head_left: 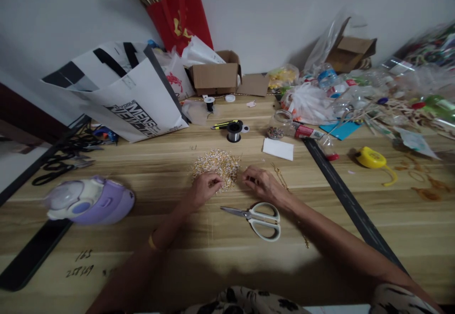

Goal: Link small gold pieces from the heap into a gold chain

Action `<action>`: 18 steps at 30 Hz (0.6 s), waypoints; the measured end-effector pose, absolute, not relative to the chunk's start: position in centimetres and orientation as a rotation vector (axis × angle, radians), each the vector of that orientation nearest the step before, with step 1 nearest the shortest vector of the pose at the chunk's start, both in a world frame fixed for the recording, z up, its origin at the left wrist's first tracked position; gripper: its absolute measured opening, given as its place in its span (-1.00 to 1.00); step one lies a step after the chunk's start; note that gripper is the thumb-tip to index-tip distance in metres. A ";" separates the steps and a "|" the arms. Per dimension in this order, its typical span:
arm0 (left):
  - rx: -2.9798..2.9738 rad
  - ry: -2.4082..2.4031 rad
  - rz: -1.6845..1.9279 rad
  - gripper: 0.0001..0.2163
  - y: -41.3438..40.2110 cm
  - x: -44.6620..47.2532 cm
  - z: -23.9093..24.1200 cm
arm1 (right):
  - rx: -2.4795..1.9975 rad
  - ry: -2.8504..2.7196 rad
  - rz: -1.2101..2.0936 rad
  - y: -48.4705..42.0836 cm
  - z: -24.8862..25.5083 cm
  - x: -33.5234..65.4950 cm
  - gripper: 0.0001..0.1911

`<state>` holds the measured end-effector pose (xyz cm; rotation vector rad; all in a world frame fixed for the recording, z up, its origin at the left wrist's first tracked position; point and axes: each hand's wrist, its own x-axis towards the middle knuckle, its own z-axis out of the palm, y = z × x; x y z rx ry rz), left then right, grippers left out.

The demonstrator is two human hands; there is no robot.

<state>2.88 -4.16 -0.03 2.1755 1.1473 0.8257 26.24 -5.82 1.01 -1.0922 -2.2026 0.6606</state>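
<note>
Head view: on the pale wooden bench (149, 162), the left hand (203, 189) closes its grip in a pinch on the near edge of a loose tangled heap of small gold metal pieces (216, 163). The right hand (261, 184), just beside the heap, presses its fingertips together on something too small to tell. Most of the heap looks unsorted. White-handled scissors (262, 218) lie near, untouched, and a thin gold chain (280, 176) lies by the right hand.

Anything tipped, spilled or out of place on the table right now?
A purple bottle lies on its side at far left, and a bead jar lies tipped beyond the gold pile. No spill visible.
</note>
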 end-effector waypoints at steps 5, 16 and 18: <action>2.386 1.102 0.620 -0.90 -5.2 2.8 0.3 | -1.064 -2.263 0.731 -5.5 0.8 25.5 -0.87; 2.705 1.082 0.319 -0.88 -6.3 2.7 0.6 | -1.136 -2.129 0.873 -4.6 -0.6 23.9 -0.90; 2.720 1.087 0.294 -0.89 -6.2 2.4 0.7 | -1.134 -2.092 0.891 -4.7 -1.1 23.8 -0.89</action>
